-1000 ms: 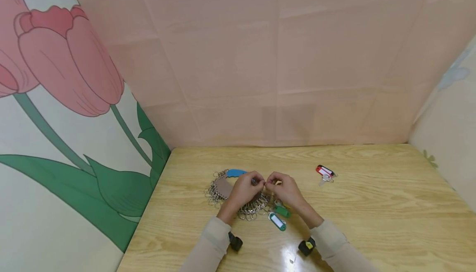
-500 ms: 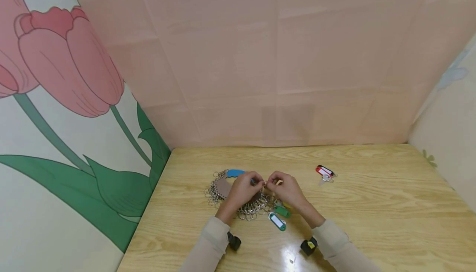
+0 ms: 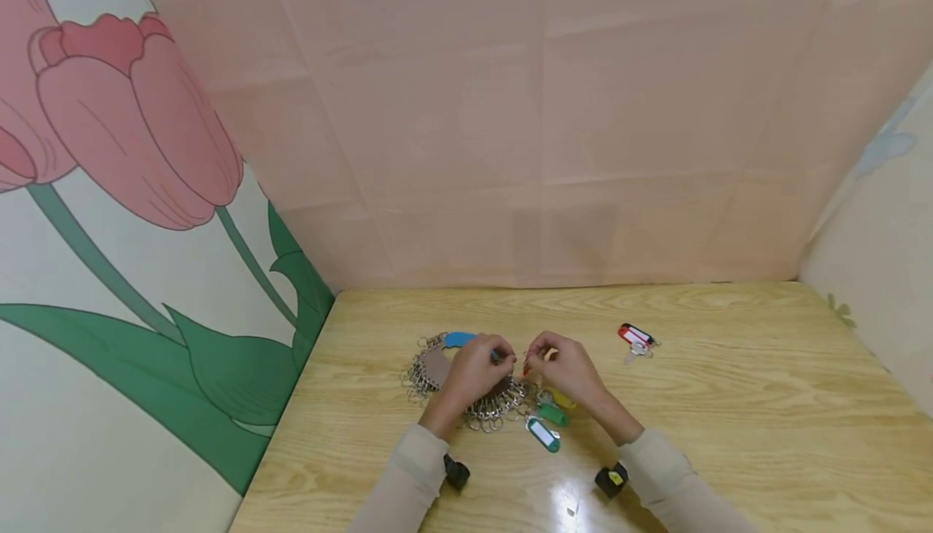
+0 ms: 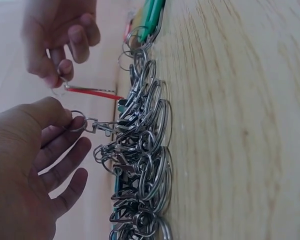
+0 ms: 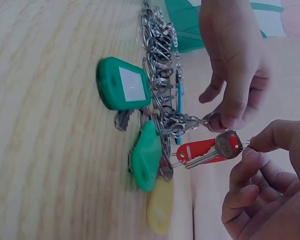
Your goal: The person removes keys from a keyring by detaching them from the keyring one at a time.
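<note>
A curved key holder (image 3: 437, 364) with a blue section and many metal clips and rings lies on the table under the hands. My left hand (image 3: 477, 367) pinches a metal ring (image 4: 77, 121) joined to one of its clips (image 4: 101, 126). Just to the right, my right hand (image 3: 567, 367) pinches a small ring carrying a red key tag (image 5: 195, 150) and a silver key (image 5: 225, 146), which hang from the fingertips. A small gap separates the two hands. Two green key tags (image 5: 146, 155) and a yellow key tag (image 5: 160, 206) lie beside the holder's right end.
Farther right on the wooden table (image 3: 729, 403) lie a red key tag (image 3: 631, 335), a black one and a key. Black wrist cameras (image 3: 611, 480) sit under both wrists. A pink-draped wall (image 3: 539, 152) closes off the back.
My right hand has drawn slightly right, away from the left hand, and the red tag now shows below its fingers. The yellow tag is more visible. My left hand has barely moved.
</note>
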The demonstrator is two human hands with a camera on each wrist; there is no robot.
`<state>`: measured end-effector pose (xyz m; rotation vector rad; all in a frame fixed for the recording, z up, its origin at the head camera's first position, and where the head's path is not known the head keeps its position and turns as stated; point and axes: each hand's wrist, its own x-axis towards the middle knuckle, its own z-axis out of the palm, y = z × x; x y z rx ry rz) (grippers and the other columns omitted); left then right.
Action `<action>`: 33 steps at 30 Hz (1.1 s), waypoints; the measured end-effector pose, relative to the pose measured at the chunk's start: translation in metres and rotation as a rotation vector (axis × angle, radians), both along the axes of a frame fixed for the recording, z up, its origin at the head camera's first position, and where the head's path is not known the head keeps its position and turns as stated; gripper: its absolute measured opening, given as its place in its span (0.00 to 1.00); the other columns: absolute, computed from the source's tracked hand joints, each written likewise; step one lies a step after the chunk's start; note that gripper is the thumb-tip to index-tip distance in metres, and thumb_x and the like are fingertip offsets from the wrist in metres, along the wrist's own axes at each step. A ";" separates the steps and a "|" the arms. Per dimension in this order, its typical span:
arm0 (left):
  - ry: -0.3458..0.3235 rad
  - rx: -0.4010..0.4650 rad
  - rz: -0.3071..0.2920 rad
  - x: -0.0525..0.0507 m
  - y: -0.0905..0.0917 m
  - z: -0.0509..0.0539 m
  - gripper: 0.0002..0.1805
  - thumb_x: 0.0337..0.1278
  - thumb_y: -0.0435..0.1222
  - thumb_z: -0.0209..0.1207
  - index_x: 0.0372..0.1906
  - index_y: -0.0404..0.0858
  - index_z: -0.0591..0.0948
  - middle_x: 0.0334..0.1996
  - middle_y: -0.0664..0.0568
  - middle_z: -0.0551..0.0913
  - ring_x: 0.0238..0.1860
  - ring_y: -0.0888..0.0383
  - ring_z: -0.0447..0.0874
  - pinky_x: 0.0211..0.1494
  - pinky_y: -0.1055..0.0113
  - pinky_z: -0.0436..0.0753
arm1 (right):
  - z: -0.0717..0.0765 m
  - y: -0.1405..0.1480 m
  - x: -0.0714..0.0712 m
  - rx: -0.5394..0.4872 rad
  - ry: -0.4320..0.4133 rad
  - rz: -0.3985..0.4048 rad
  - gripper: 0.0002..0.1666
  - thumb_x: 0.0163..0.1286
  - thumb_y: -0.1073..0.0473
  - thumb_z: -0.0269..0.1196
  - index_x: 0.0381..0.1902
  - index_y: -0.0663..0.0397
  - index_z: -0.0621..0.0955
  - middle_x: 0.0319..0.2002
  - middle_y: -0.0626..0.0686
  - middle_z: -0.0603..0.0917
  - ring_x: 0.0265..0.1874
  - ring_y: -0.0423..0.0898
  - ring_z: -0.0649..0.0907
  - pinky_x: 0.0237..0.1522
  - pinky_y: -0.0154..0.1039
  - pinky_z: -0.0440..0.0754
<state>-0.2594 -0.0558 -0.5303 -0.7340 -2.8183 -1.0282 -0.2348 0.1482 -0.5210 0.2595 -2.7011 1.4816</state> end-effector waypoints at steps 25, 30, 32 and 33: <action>0.020 -0.031 0.022 -0.001 -0.014 0.001 0.04 0.73 0.41 0.65 0.43 0.47 0.88 0.41 0.60 0.88 0.45 0.59 0.87 0.49 0.67 0.85 | 0.010 0.028 -0.002 0.095 0.060 -0.014 0.04 0.72 0.60 0.68 0.38 0.54 0.85 0.33 0.48 0.87 0.29 0.41 0.79 0.32 0.32 0.76; 0.001 -0.023 0.027 0.001 -0.018 0.000 0.03 0.73 0.40 0.65 0.44 0.48 0.87 0.42 0.60 0.89 0.44 0.64 0.86 0.48 0.68 0.85 | 0.011 0.034 -0.004 0.109 0.047 -0.021 0.04 0.71 0.59 0.68 0.38 0.53 0.85 0.33 0.48 0.86 0.28 0.43 0.79 0.30 0.32 0.75; -0.003 -0.021 0.030 0.001 -0.020 0.000 0.03 0.74 0.40 0.65 0.44 0.48 0.87 0.42 0.59 0.89 0.44 0.64 0.86 0.47 0.69 0.85 | 0.011 0.037 -0.004 0.111 0.040 -0.021 0.04 0.71 0.59 0.68 0.39 0.54 0.85 0.33 0.48 0.86 0.28 0.44 0.79 0.29 0.33 0.75; -0.005 -0.021 0.029 0.000 -0.021 -0.001 0.03 0.74 0.40 0.65 0.44 0.47 0.87 0.42 0.59 0.89 0.44 0.64 0.86 0.47 0.69 0.85 | 0.012 0.038 -0.004 0.113 0.034 -0.023 0.05 0.71 0.58 0.68 0.39 0.54 0.85 0.33 0.48 0.86 0.28 0.44 0.79 0.28 0.33 0.75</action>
